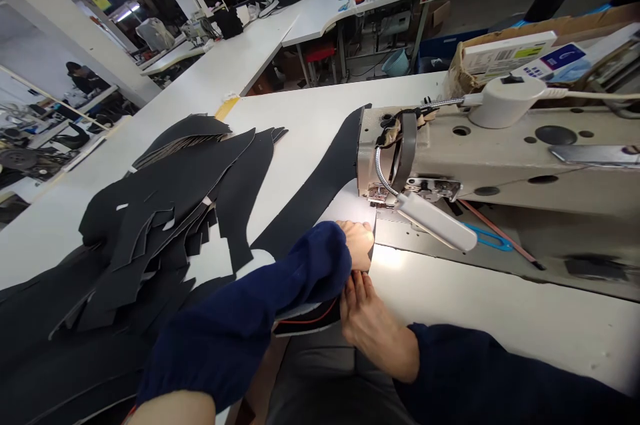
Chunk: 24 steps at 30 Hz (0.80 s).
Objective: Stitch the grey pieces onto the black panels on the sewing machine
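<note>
My left hand (359, 243) lies at the needle area of an industrial sewing machine (495, 151), fingers curled down on a long black fabric strip (320, 188) that runs away under the machine head. My right hand (373, 325) rests flat at the table's front edge just below the left hand, fingers stretched forward onto a black piece with red stitching (310, 319). Both arms wear dark blue sleeves. A small lamp (435, 221) on a flexible neck lights the spot under the needle.
A heap of cut black fabric pieces (160, 211) covers the white table (310, 111) on my left. A white thread stand base (500, 101) sits on the machine top, with a cardboard box (505, 51) behind. More sewing tables stand farther back, and a person sits far left.
</note>
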Motion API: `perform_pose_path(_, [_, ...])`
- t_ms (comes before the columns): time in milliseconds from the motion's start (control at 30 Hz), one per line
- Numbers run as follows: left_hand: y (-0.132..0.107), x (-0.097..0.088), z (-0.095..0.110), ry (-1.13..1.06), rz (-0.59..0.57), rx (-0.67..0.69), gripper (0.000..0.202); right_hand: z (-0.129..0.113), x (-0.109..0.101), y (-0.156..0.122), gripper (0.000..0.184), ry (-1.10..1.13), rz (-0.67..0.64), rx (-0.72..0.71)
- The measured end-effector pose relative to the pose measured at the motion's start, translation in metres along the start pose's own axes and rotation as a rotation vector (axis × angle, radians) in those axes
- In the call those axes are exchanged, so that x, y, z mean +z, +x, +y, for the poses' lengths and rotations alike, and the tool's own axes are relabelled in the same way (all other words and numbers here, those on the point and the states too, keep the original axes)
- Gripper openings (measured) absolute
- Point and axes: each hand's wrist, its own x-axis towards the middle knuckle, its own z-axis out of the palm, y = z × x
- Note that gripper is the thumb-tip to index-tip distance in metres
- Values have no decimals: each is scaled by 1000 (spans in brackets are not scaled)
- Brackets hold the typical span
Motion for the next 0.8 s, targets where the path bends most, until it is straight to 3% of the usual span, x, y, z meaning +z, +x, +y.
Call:
perform_pose_path(133, [-9,10,-2,3,60,46,42,13,-9,11,31,-6,-108,-14])
perform_pose_path(267, [-1,12,-5,5,102,69,37,9,-10,11,31,1,-48,21])
perform_pose_path(467, [6,4,-9,-5,111,89,35,4,5,6,35,22,93,17])
perform_pose_path(800, [0,21,-9,29,173,122,29,25,-10,18,24,40,-16,-7])
